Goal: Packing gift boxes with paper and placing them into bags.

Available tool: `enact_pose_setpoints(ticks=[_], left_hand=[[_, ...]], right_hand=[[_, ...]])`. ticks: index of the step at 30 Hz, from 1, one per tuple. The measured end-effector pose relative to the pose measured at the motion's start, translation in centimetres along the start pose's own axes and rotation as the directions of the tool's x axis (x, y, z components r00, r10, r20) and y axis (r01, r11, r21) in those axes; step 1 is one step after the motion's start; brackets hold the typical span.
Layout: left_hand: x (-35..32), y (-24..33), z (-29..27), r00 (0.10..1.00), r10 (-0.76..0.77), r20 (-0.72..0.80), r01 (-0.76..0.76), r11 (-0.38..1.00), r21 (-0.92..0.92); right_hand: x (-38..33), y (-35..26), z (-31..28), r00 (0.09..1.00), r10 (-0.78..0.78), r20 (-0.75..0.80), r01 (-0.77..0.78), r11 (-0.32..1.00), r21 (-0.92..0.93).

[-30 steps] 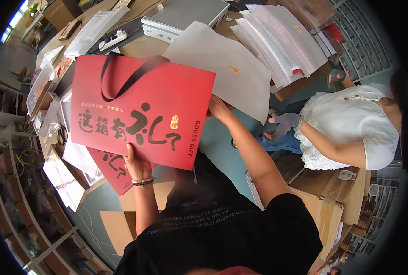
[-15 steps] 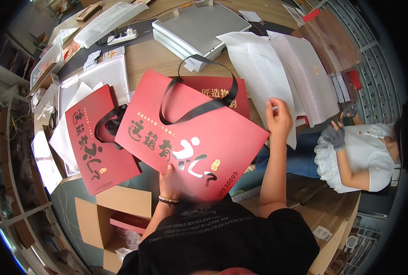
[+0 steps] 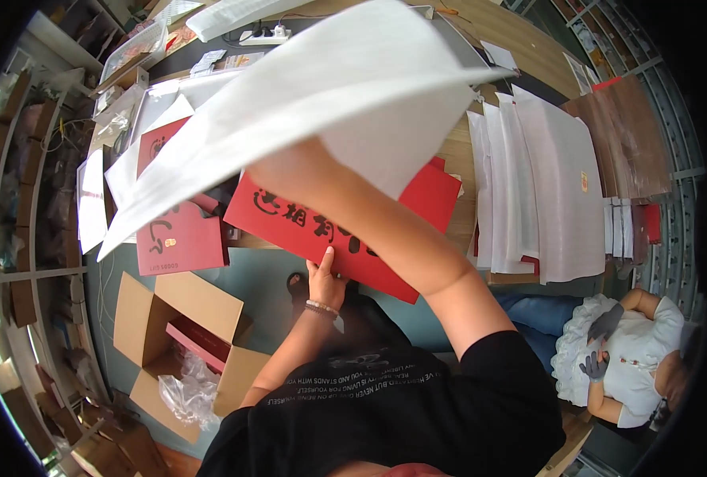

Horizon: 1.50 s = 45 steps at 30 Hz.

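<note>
Two hands at work over red gift bag (image 3: 345, 230), lying flat at table edge. Left hand (image 3: 326, 280) pinching bag's near edge, thumb on top, beaded bracelet at wrist. Right hand hidden behind large white sheet (image 3: 329, 103) raised above table; grip on sheet not visible, cannot tell how closed. Second red bag (image 3: 180, 238) flat to the left, partly under white sheet. Open cardboard box (image 3: 180, 334) on floor below: red flat pieces inside, crumpled clear plastic (image 3: 190, 393) at its lower flap. Stack of white sheets (image 3: 540, 199) at right. Seated person in white, grey gloves (image 3: 606, 324), at lower right.
</note>
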<state>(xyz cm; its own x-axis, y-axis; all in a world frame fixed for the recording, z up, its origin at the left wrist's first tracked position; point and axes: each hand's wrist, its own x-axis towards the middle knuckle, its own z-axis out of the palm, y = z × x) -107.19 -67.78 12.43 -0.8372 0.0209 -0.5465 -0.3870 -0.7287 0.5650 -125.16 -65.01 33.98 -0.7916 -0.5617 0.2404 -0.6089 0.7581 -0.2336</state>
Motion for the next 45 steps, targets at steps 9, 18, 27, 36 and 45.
enact_pose_setpoints(ticks=[9, 18, 27, 36, 45], left_hand=[[4.6, -5.9, -2.7, 0.993, 0.039, 0.107, -0.014, 0.974, -0.228], [2.9, -1.0, 1.6, 0.867, 0.382, -0.320, -0.266, 0.898, 0.351], [-1.3, 2.4, 1.6, 0.943, 0.248, -0.220, -0.266, 0.963, -0.052], [-1.7, 4.6, 2.8, 0.959, 0.255, -0.124, -0.237, 0.961, 0.143], [0.9, 12.0, 8.2, 0.967, 0.002, 0.254, -0.087, 0.943, 0.321]], right_hand=[[12.4, -8.8, 22.5, 0.801, -0.269, 0.534, 0.146, 0.954, 0.262], [-5.8, 23.1, 11.3, 0.865, 0.447, 0.228, -0.493, 0.841, 0.222], [-15.6, 20.3, 8.1, 0.624, 0.438, 0.647, -0.688, 0.701, 0.189], [-17.8, 22.4, 8.9, 0.605, 0.165, 0.779, -0.796, 0.153, 0.585], [-27.7, 22.7, 3.8, 0.703, 0.328, 0.631, -0.550, -0.312, 0.775]])
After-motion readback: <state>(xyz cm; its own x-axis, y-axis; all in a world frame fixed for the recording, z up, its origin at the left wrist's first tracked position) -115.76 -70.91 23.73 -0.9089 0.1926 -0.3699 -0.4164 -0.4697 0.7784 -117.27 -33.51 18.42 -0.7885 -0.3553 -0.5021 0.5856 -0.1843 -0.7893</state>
